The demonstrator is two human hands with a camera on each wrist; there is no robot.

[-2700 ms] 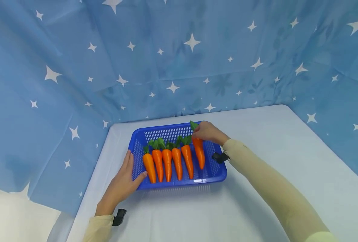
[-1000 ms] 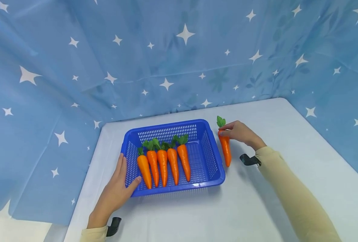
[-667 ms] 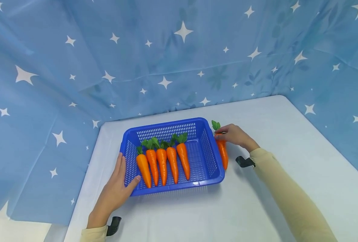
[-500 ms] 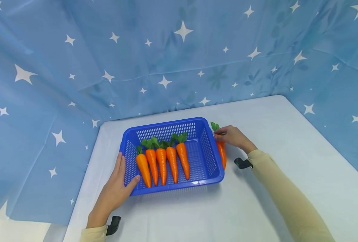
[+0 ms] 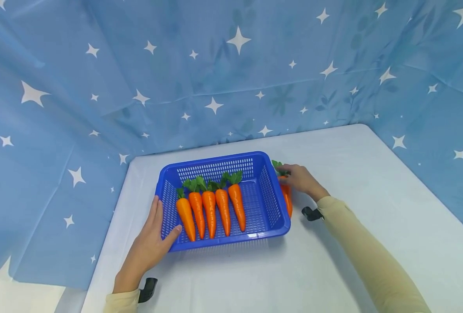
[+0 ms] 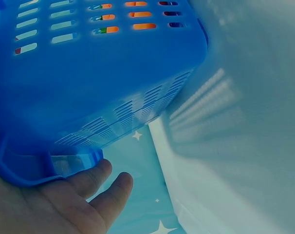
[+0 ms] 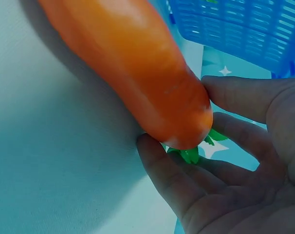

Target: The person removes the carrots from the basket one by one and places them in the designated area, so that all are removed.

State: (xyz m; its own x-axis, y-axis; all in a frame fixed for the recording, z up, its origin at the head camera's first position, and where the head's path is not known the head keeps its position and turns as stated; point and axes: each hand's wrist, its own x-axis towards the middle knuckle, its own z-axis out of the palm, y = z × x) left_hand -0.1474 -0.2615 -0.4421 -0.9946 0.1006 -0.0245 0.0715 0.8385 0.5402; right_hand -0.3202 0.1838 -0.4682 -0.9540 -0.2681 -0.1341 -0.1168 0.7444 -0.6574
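**Right hand point(image 5: 300, 178) grasping a carrot point(image 5: 286, 199) just outside blue basket point(image 5: 231, 241); left hand point(image 5: 147, 241) on basket rim**

Right hand: pinching the carrot near its thick top, thumb on one side, fingertips on the other. Green leaves point(image 7: 189, 155) poke out between the fingers in the right wrist view. Carrot is just beside the basket's right wall, top toward the far side, tip toward the near side; rim hides part of it in the head view. Can't tell if it touches the basket wall or rests fully on the table point(image 5: 231, 282).

Left hand: not clenched, fingers fairly straight along the basket's left rim, thumb on the near rim by the corner. Left wrist view shows fingertips touching the rim from outside.

Basket: plastic, slotted walls, sits on the white-covered table. Inside, five carrots point(image 5: 209, 213) side by side toward the left, leafy tops far, tips near. Leftmost one a lighter orange. Bare basket floor to their right.

Around: beige sleeves point(image 5: 358, 241) on both arms, black device point(image 5: 148, 290) at each wrist, blue curtain point(image 5: 184, 78) with white stars behind the table.
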